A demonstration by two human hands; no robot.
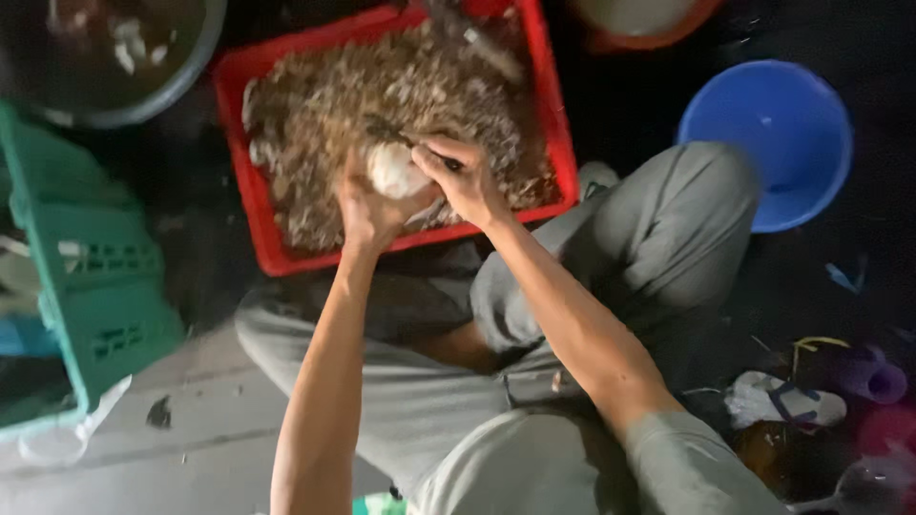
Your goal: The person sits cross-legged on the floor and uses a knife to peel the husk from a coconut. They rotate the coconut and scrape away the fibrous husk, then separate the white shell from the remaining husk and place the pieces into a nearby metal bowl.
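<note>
While the pale round object (394, 172) sat cupped in the left hand (367, 212), the right hand (465, 176) clenched a dark tool (386, 131) (prob. a blade) vs. it, above red crate (260, 205) w/ scraps; blue basin (765, 143) nearby.

Over the red crate (250, 205) the hands can move freely above the heap of peelings (334, 114), but around it the room is narrow — a green basket (95, 286) stands left, a blue bucket (763, 143) right, a dark basin (105, 57) behind.
</note>
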